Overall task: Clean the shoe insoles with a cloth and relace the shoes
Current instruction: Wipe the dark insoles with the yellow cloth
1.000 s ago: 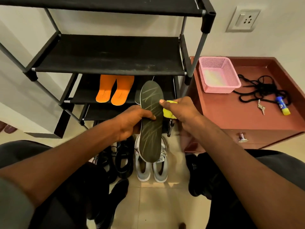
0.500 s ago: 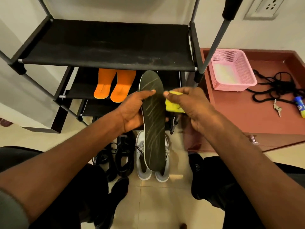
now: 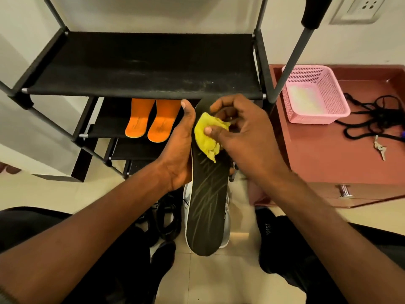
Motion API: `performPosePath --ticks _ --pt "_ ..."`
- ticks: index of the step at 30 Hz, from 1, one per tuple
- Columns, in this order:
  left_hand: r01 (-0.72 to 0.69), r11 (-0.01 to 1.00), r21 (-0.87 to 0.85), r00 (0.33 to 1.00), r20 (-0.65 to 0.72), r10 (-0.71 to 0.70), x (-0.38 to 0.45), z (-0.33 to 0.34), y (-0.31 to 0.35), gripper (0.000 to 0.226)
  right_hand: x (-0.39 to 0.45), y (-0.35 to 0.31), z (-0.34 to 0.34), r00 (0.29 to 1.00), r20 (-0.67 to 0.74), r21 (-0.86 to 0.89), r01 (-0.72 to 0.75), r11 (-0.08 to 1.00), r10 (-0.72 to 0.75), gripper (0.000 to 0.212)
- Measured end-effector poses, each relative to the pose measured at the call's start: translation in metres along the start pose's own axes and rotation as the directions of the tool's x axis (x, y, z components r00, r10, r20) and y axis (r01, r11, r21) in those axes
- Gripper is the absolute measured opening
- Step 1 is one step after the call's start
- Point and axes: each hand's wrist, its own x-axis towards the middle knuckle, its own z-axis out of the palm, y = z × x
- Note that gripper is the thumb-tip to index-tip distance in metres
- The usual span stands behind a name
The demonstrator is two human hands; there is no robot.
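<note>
A long black insole (image 3: 208, 207) with pale streaks stands upright in front of me. My left hand (image 3: 177, 154) grips its left edge, thumb up along the side. My right hand (image 3: 243, 132) pinches a crumpled yellow cloth (image 3: 208, 137) and holds it against the insole's upper part. Two orange insoles (image 3: 151, 122) lie on a lower shelf of the black shoe rack (image 3: 142, 69). Grey-white shoes (image 3: 226, 218) stand on the floor behind the black insole, mostly hidden, with black shoes (image 3: 166, 218) to their left. Black laces (image 3: 372, 119) lie tangled on the red cabinet (image 3: 328, 163).
A pink basket (image 3: 315, 95) sits at the back of the cabinet top, keys (image 3: 380, 148) lie near the laces. A drawer knob (image 3: 345, 190) sticks out of the cabinet front. My dark-clothed knees fill both lower corners. A wall socket (image 3: 363, 7) is at top right.
My right hand has brought the yellow cloth from beside the insole onto its upper face. The insole has come closer and lower in view, and my left hand now grips higher on its edge.
</note>
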Motion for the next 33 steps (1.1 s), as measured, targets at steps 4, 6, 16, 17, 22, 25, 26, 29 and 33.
performPosePath --ticks 4,6,16,17,22,25,26,29,33 --pt "-0.031 0.999 -0.019 0.999 -0.023 0.031 -0.003 0.005 0.007 0.078 -0.001 0.013 0.008 0.955 -0.138 -0.575 0.140 0.806 -0.264 0.041" --pt "-0.038 0.999 -0.026 0.999 -0.037 0.037 -0.003 0.006 0.009 0.080 0.000 0.014 0.007 0.942 -0.166 -0.507 0.172 0.845 -0.292 0.028" --pt "0.004 1.000 0.025 1.000 -0.024 -0.003 -0.002 0.000 0.015 0.084 -0.010 0.008 -0.001 0.956 0.120 -0.490 0.291 0.822 -0.267 0.047" --pt "0.011 0.999 0.039 1.000 -0.019 -0.010 -0.002 0.002 0.014 0.084 -0.011 0.008 -0.002 0.961 0.075 -0.487 0.267 0.832 -0.265 0.047" --pt "0.021 0.998 0.064 1.000 0.006 -0.022 0.000 0.009 0.013 0.087 -0.007 0.008 -0.001 0.971 -0.082 -0.461 0.161 0.873 -0.223 0.032" --pt "-0.005 0.996 0.087 1.000 0.032 0.002 0.000 0.015 0.012 0.086 0.000 0.005 -0.010 0.953 -0.248 -0.322 0.090 0.942 -0.176 0.028" --pt "0.000 0.996 0.085 0.999 0.041 -0.003 0.001 0.015 0.011 0.086 0.001 0.003 -0.013 0.940 -0.304 -0.261 0.074 0.963 -0.154 0.028" --pt "0.030 0.997 0.066 0.998 0.058 -0.034 0.001 0.017 0.011 0.086 0.003 -0.003 -0.020 0.924 -0.354 -0.188 0.082 0.979 -0.145 0.025" --pt "0.033 0.998 0.055 0.997 0.064 -0.037 0.000 0.021 0.011 0.079 0.005 0.000 -0.019 0.925 -0.297 -0.310 0.139 0.941 -0.235 0.021"
